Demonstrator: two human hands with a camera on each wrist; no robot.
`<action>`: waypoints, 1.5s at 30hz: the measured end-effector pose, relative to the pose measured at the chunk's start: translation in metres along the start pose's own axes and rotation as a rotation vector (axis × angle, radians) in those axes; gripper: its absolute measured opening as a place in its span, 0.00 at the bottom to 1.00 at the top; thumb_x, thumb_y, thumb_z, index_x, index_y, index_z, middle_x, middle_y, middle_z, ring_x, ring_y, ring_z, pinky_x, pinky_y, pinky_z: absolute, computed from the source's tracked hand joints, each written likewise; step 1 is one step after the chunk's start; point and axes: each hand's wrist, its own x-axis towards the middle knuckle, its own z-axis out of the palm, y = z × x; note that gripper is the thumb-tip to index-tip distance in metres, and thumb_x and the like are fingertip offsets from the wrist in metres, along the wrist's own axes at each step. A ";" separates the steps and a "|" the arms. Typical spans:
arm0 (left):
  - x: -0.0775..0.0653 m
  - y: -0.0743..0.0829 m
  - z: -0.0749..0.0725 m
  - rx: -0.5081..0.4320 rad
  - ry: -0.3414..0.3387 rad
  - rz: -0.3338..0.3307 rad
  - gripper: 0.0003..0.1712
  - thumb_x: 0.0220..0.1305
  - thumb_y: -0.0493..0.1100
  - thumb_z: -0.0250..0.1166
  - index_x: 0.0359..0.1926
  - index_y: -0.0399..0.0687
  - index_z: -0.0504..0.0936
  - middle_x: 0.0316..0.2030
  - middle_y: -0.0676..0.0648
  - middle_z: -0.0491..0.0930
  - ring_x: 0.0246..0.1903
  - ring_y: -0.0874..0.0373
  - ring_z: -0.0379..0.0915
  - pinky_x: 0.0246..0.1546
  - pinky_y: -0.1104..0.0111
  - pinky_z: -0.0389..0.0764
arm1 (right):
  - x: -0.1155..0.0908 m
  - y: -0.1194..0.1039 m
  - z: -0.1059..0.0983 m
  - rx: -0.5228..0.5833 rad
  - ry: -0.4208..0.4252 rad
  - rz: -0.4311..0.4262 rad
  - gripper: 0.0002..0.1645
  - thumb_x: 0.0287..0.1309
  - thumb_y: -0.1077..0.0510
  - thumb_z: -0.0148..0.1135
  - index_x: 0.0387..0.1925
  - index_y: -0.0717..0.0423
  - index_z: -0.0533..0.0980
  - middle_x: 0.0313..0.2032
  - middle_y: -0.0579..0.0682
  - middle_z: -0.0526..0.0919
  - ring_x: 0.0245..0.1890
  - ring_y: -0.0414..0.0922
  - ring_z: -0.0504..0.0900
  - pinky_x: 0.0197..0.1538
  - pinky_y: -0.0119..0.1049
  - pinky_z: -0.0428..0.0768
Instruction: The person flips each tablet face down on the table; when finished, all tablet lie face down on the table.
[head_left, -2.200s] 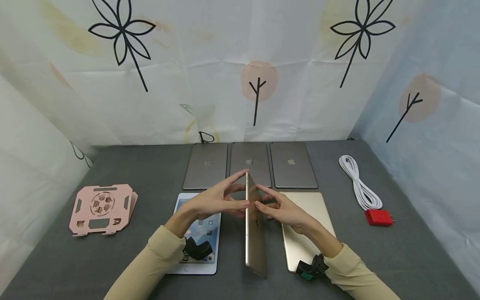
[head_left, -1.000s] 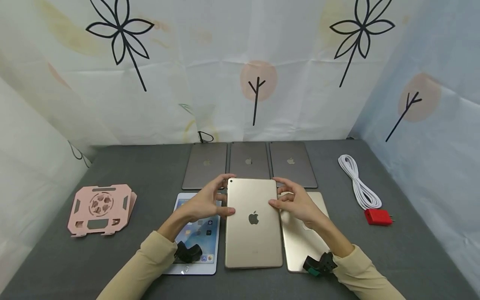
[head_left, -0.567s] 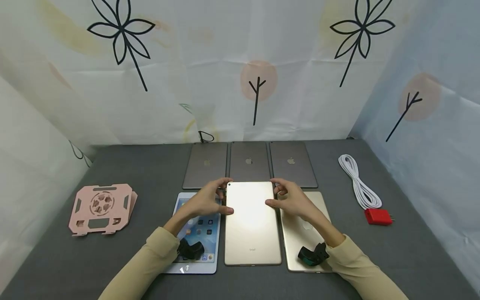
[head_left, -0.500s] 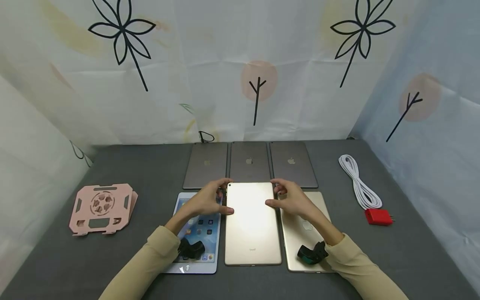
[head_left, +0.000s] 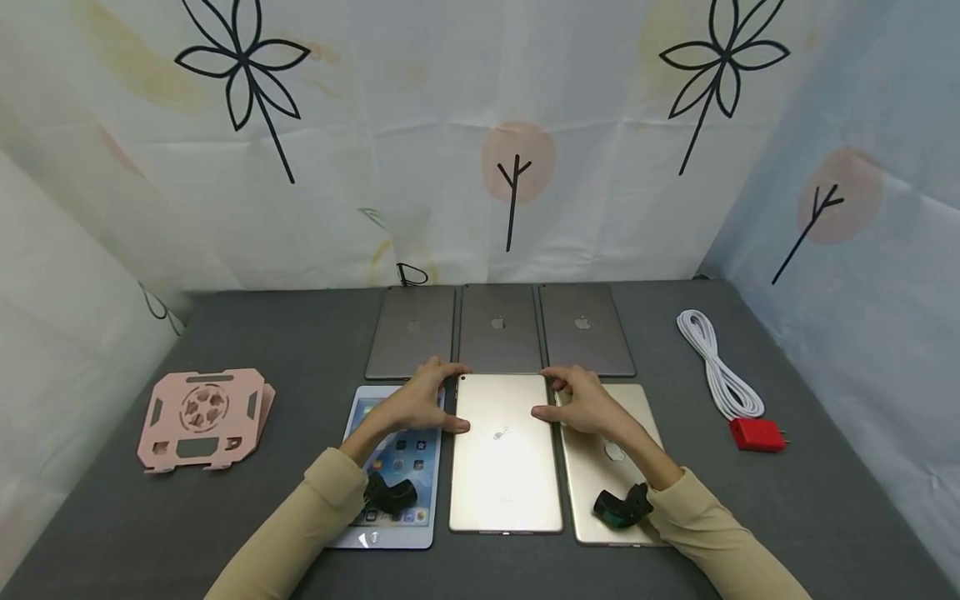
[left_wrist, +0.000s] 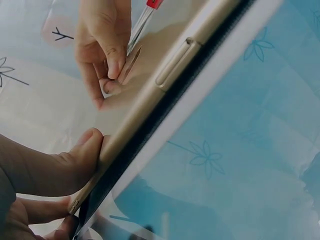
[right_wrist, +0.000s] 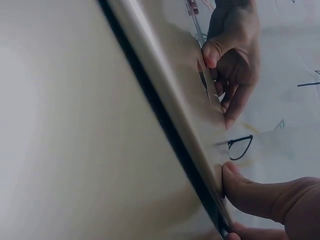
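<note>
A gold tablet (head_left: 506, 467) lies back up in the middle, between two other tablets; whether it touches the table is unclear. My left hand (head_left: 422, 404) grips its far left corner, and in the left wrist view the thumb (left_wrist: 86, 152) presses on the back near the edge. My right hand (head_left: 588, 407) holds the far right corner, with its thumb (right_wrist: 242, 192) on the back in the right wrist view. The other fingers curl at the edge, partly hidden. Left of it lies a white tablet (head_left: 423, 492) with its screen lit; right of it, another gold tablet (head_left: 592, 492).
Three grey tablets (head_left: 415, 333) lie in a row at the back. A pink folding stand (head_left: 198, 417) sits at the left. On the right are a coiled white cable (head_left: 712, 358) and a red charger (head_left: 757, 434). Patterned cloth (head_left: 420, 167) hangs behind the grey table (head_left: 300, 358).
The gold tablet has turned from standing on edge to lying back up between the others. Its far edge has since come down a little, with both hands staying on it.
</note>
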 end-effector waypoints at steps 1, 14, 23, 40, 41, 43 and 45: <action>0.000 0.000 0.000 0.001 -0.004 0.001 0.49 0.50 0.45 0.82 0.72 0.47 0.71 0.59 0.36 0.69 0.56 0.43 0.64 0.55 0.46 0.73 | 0.000 0.000 0.001 -0.005 0.003 -0.004 0.40 0.59 0.52 0.75 0.68 0.63 0.71 0.54 0.63 0.76 0.56 0.58 0.67 0.58 0.57 0.72; -0.001 -0.003 0.003 0.188 -0.017 0.101 0.47 0.51 0.50 0.81 0.70 0.41 0.71 0.63 0.33 0.69 0.61 0.38 0.65 0.58 0.42 0.74 | -0.005 0.002 0.003 -0.075 0.046 -0.108 0.31 0.57 0.56 0.76 0.60 0.63 0.79 0.52 0.63 0.78 0.51 0.58 0.72 0.53 0.52 0.73; -0.005 -0.003 0.005 0.211 0.001 0.133 0.47 0.52 0.51 0.80 0.69 0.39 0.71 0.60 0.34 0.71 0.56 0.41 0.66 0.56 0.44 0.74 | -0.005 0.002 0.003 -0.114 0.036 -0.041 0.42 0.51 0.50 0.80 0.66 0.61 0.75 0.53 0.64 0.73 0.52 0.56 0.69 0.53 0.52 0.73; -0.007 -0.004 0.006 0.190 0.020 0.135 0.50 0.50 0.53 0.81 0.71 0.39 0.72 0.61 0.35 0.72 0.57 0.42 0.66 0.55 0.45 0.74 | -0.010 -0.007 0.002 -0.143 0.031 -0.051 0.42 0.51 0.54 0.80 0.66 0.61 0.75 0.52 0.63 0.73 0.51 0.56 0.69 0.53 0.54 0.74; -0.008 -0.004 0.006 0.194 0.020 0.141 0.50 0.51 0.54 0.80 0.71 0.39 0.71 0.61 0.35 0.72 0.57 0.42 0.67 0.55 0.44 0.74 | -0.010 -0.009 0.002 -0.144 0.029 -0.060 0.42 0.51 0.54 0.80 0.66 0.61 0.75 0.52 0.63 0.73 0.51 0.56 0.69 0.52 0.53 0.74; -0.009 -0.004 0.005 0.196 0.018 0.143 0.51 0.52 0.55 0.80 0.72 0.39 0.70 0.61 0.35 0.72 0.58 0.41 0.67 0.56 0.44 0.75 | -0.010 -0.013 0.003 -0.152 0.026 -0.080 0.42 0.50 0.54 0.81 0.66 0.60 0.75 0.52 0.64 0.74 0.50 0.55 0.69 0.51 0.53 0.74; -0.012 -0.005 0.004 0.198 0.015 0.148 0.51 0.54 0.55 0.79 0.73 0.40 0.69 0.62 0.35 0.71 0.58 0.41 0.67 0.56 0.43 0.75 | -0.010 -0.018 0.003 -0.151 0.013 -0.103 0.42 0.51 0.54 0.80 0.66 0.60 0.75 0.52 0.64 0.74 0.50 0.55 0.70 0.50 0.51 0.74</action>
